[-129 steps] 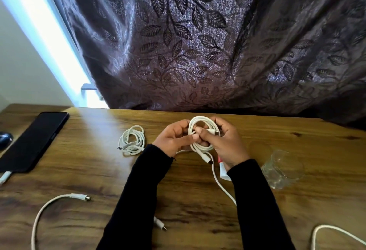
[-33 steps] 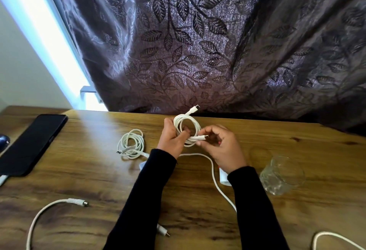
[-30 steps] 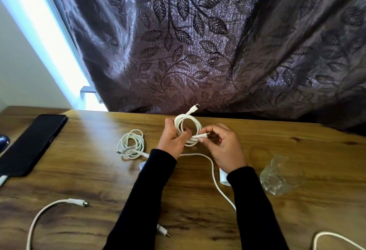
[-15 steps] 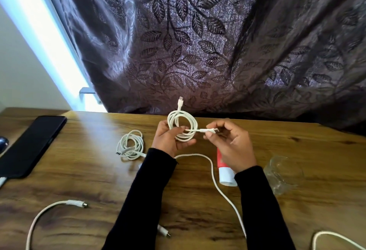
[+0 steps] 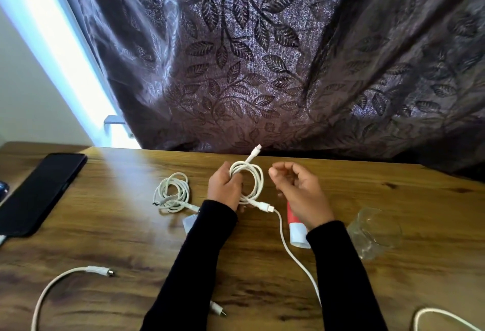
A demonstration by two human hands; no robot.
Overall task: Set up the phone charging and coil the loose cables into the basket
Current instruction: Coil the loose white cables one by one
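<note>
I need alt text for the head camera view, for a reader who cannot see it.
A person's left hand grips a coiled white cable above a wooden table, while the right hand hovers beside it, fingers loosely curled and holding nothing. Another coiled cable, a dark phone and a clear glass lie on the table.

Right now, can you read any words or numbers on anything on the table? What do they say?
No words or numbers can be read anywhere.
Phone: screen dark, nothing on it.
Red and white tube: mostly hidden by the right hand; no print shows.
Glass: clear, no label.
Cable coil in the left hand, and the coil on the table: plain white.
</note>
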